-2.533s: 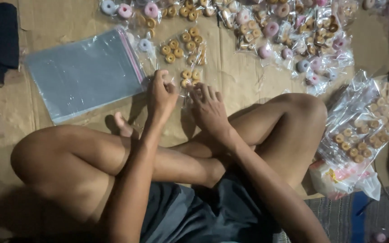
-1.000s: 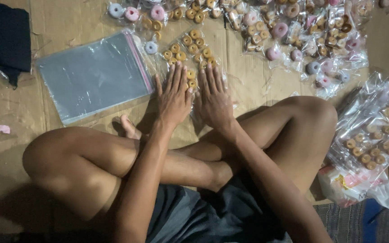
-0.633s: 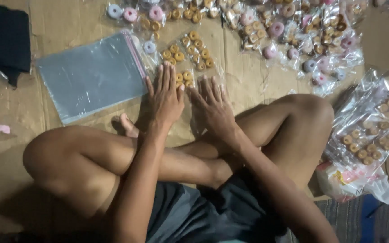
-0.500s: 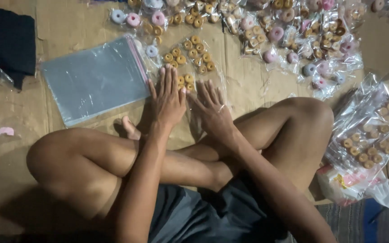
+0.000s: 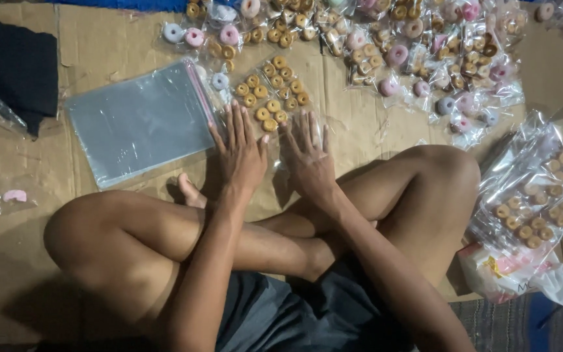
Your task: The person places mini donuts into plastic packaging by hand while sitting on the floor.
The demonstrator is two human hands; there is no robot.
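While pressed flat side by side on the cardboard floor (image 5: 373, 140), left hand (image 5: 239, 153) and right hand (image 5: 307, 156) both spread open, fingers splayed, grasping nothing; fingertips resting on the near edge of a clear packet of brown rings (image 5: 275, 98), just beyond the crossed legs; packet lying flat, rings loose inside in rough rows. Just left of the left hand, a stack of empty clear bags (image 5: 141, 120) with a pink strip along one edge, touching or nearly touching the packet; cannot tell which. Beyond, along the far edge, a scatter of filled small packets (image 5: 425, 58) holding brown, pink and pale rings; off to the right, a larger heap of bagged brown rings (image 5: 542, 195) beside the knee; far left, a dark cloth (image 5: 17, 68) and one stray pink piece (image 5: 14, 195) well apart from the rest. Likely risk, as a judgement: uneven pressure from the palms could push rings toward one side or out of an unsealed mouth; could also crush brittle pieces; a sliding palm might drag the slippery empty bags askew.
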